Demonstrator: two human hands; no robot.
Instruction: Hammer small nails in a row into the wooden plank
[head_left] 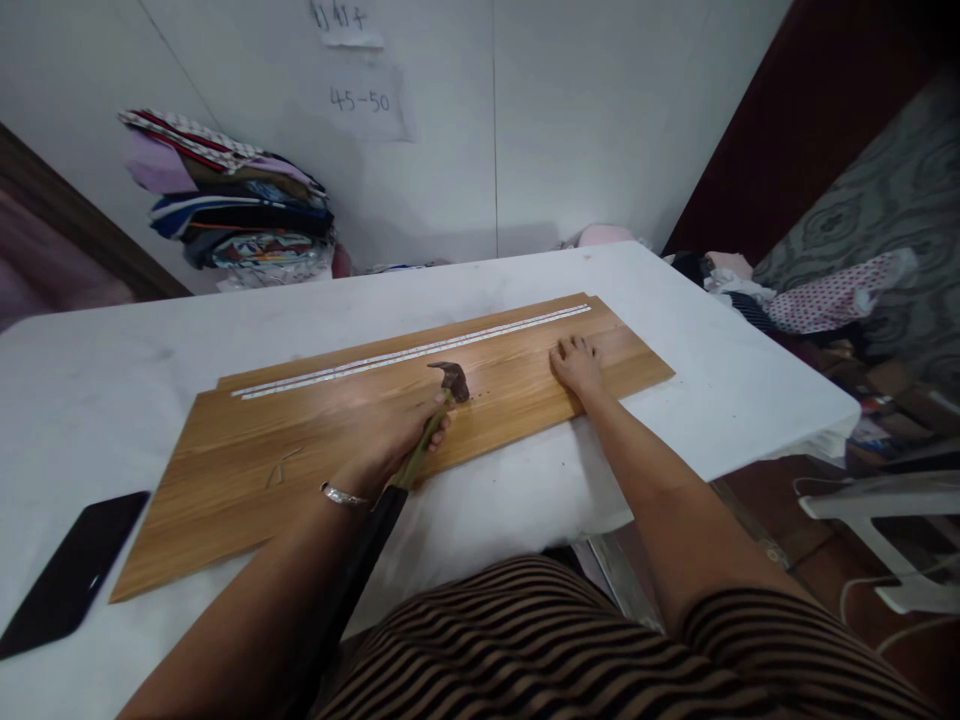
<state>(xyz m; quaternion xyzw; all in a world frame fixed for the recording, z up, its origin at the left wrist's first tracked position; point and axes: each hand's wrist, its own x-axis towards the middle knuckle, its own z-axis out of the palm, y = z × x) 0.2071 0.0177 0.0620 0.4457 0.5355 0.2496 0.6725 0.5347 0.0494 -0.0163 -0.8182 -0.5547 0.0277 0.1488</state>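
My left hand (390, 440) gripped the hammer (450, 380), its head low over the wooden board (247, 470). My right hand (576, 362) lay open and flat on that board, well apart.

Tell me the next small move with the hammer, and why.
Probably lift the hammer slightly for a tap: its head sits on the board, the left hand grips the handle, and the right hand lies flat, well aside.

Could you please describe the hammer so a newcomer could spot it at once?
On the white table lies a long wooden board. Near its middle, the left hand grips the hammer, the only dark metal tool there.
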